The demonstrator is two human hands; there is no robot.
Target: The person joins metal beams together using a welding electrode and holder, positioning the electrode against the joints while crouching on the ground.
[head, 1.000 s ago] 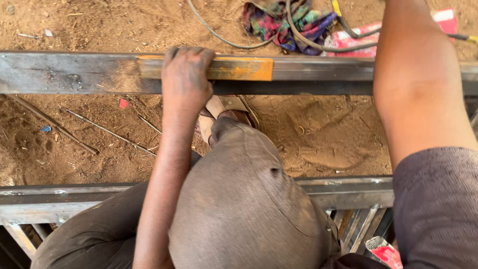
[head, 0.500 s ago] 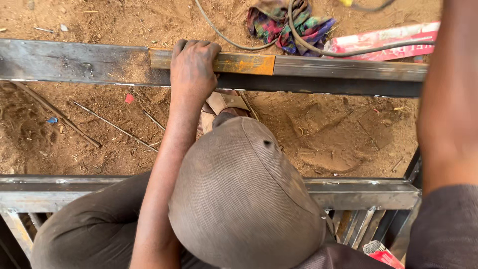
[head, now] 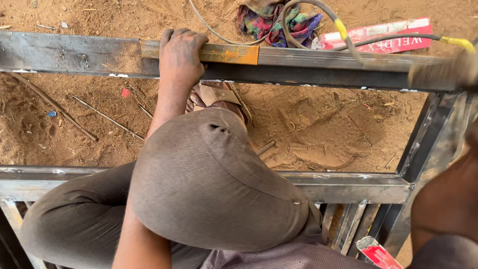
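The steel frame (head: 318, 185) lies on sand, with a red flat box (head: 378, 36) beyond its far rail. The view has swung left since earlier, and the right arm has dropped low at right. The left hand (head: 180, 52) clamps the rusty orange bar (head: 224, 53) onto the far rail; the right hand's grip cannot be told.

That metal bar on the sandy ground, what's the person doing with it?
A person crouches over a metal frame lying on sandy ground. Their left hand presses down on a rusty orange piece laid along the long metal bar, fingers curled over its far edge. Their bent knee fills the middle of the view, with a sandalled foot beneath. The right hand itself is out of view; only that arm shows at the right edge. A colourful cloth and cables lie beyond.
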